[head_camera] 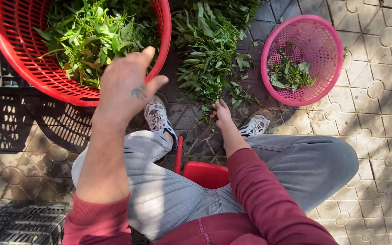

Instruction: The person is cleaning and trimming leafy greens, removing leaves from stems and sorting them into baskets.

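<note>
Greens fill the red basket [32, 68] at upper left, beside which the left hand [125, 86] hovers open and empty, while the right hand [222, 114] pinches a stem from the sizeable unsorted pile [207, 54]; the pink basket [327, 41] holds few leaves.

Open paving [377, 136] lies at 3 o'clock. The red basket [19, 59] blocks 10 o'clock, the pink basket [325, 41] 2 o'clock, the leaf pile [205, 54] 12 o'clock between them.

Dark red sleeves [268, 195]; grey jeans [305, 163]; worn sneakers [156, 117]; tattooed left hand [128, 86].
</note>
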